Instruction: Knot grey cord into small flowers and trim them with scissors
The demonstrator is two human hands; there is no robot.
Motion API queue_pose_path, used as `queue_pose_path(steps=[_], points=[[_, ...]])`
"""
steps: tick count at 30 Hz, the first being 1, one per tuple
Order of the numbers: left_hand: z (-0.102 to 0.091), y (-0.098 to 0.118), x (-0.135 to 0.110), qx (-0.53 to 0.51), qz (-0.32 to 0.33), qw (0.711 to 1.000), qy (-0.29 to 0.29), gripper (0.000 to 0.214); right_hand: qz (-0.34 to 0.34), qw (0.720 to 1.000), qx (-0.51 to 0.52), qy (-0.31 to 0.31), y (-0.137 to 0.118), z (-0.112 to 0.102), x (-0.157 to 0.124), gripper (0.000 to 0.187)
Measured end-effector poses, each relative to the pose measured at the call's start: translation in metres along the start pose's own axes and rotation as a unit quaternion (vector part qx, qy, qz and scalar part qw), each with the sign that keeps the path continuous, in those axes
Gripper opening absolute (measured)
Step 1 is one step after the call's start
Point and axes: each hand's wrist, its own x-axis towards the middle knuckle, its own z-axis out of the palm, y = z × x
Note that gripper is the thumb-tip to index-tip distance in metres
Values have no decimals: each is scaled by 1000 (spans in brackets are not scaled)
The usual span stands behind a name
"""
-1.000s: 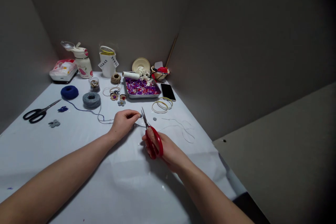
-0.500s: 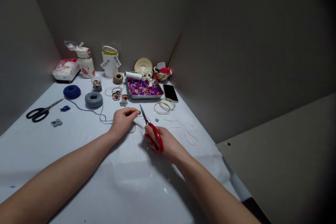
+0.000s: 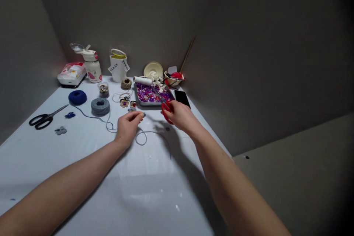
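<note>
My left hand (image 3: 127,127) is closed in a pinch on a small grey crochet piece (image 3: 144,114), mostly hidden by the fingertips. Grey yarn (image 3: 141,139) loops across the table beside that hand. Red-handled scissors (image 3: 166,112) are gripped in my right hand (image 3: 181,115), held above the near right corner of the bead tray (image 3: 149,104), blades pointing to the far left. A ball of grey yarn (image 3: 100,106) and a ball of blue yarn (image 3: 77,97) stand to the left. Grey (image 3: 61,130) and blue (image 3: 70,115) flower-shaped pieces lie near them.
Black-handled scissors (image 3: 45,117) lie far left. Along the back stand a bottle (image 3: 93,70), a white container (image 3: 118,72) and a small bowl (image 3: 174,80). A phone (image 3: 182,99) is right of the tray. Twine (image 3: 126,83) and a small jar (image 3: 104,90) sit mid-table.
My right hand has moved away from my left hand, forward and right, carrying the red scissors over by the bead tray. My left hand keeps its pinch, nearly in place.
</note>
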Motion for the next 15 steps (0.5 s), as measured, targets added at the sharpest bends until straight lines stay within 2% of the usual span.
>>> queue_pose_path(steps=[3,6,8,10,12,15], points=[[3,5,-7,9,-33,996,-85,18,73,994,-78,4,22,-8,-17,20],[8,9,-15,23,-121,971,-204,16,167,974,-149,-21,54,-16,-34,27],[10,11,-18,-5,-181,953,-241,15,210,959,-182,-46,74,-16,-43,28],[11,12,-20,-39,-215,941,-257,13,233,951,-193,-67,90,-12,-48,28],[11,12,-18,-36,-221,941,-253,12,247,947,-192,-78,100,-4,-50,30],[8,10,-13,10,-179,962,-205,10,255,947,-181,-74,109,9,-50,33]])
